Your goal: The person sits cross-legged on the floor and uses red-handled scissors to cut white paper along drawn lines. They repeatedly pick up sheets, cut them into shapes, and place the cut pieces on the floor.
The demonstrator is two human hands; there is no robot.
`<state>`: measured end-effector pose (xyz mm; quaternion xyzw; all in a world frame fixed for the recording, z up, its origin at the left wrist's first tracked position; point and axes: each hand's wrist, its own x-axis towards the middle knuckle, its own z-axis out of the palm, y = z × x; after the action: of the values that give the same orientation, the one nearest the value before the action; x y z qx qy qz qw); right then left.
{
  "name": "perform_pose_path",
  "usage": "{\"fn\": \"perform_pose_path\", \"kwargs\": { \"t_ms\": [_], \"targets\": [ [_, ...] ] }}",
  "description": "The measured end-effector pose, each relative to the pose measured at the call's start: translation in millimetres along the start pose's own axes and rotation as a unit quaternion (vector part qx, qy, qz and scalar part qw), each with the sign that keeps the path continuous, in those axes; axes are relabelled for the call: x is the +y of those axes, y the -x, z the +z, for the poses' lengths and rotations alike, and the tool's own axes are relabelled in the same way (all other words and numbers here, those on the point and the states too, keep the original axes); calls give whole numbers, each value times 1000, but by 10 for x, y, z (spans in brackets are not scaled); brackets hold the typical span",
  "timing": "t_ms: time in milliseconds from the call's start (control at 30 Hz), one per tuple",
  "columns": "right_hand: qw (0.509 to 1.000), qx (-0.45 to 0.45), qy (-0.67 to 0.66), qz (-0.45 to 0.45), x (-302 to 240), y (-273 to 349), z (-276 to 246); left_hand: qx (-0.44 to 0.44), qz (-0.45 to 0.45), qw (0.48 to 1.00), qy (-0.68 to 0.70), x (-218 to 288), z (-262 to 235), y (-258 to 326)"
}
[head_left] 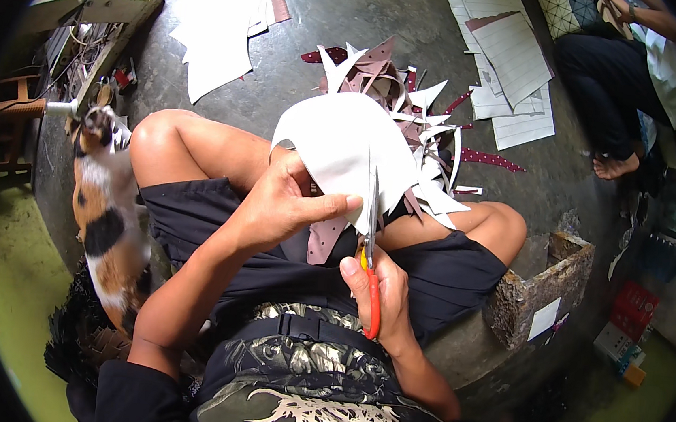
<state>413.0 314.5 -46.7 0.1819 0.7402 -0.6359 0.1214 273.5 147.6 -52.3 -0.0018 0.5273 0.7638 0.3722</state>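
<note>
My left hand [286,199] pinches the near left edge of a white sheet [341,134], thumb on top and fingers beneath. The sheet has a rounded outline and is held above my lap. In my right hand [387,289] is a pair of scissors [375,294] with red and yellow handles. Their blades point away from me and lie over the sheet's right part, close to my left thumb. Whether the blades are parted is hard to make out. Below the sheet hangs a pinkish dotted piece [325,238].
A pile of white and maroon dotted offcuts [391,82] lies beyond my knees. White sheets [218,20] and lined sheets [511,57] rest on the floor. A calico cat [109,221] is at my left, a crusty box [542,284] at my right. Another person [611,83] sits far right.
</note>
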Motion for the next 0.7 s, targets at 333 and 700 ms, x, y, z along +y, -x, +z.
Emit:
{"fn": "perform_pose_path", "kwargs": {
  "t_ms": [333, 700],
  "targets": [
    [1000, -1, 25, -1, 13, 64, -13, 36, -1, 995, 88, 18, 10, -19],
    [998, 10, -11, -56, 121, -81, 51, 52, 39, 998, 11, -161, 104, 20]
  ]
}}
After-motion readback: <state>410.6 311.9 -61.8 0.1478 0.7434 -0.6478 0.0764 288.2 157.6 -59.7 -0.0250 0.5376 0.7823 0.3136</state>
